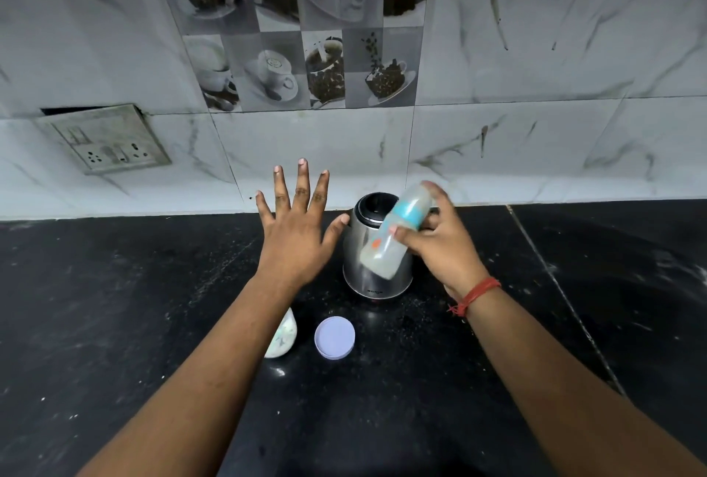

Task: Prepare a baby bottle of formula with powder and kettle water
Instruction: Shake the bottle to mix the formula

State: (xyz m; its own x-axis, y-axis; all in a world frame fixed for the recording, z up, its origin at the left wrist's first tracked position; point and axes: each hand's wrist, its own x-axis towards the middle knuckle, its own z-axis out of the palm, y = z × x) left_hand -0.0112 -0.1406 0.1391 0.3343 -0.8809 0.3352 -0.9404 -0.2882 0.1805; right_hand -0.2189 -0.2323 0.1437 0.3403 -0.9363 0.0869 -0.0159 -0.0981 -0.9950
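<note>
Forearms: two, nearest the camera, reaching over a black counter.
Left hand: fingers spread flat, holding nothing, just left of the kettle.
Right hand: closed around one bottle, tilted and blurred, its teal ring uppermost, in front of the kettle.
Kettle: one, steel, standing upright, partly hidden by the bottle.
Lid: one, lilac, lying flat near the kettle.
Container: one, pale, half hidden by the left forearm.
Thread: red, on the right wrist.
Socket: one, on the wall.
</note>
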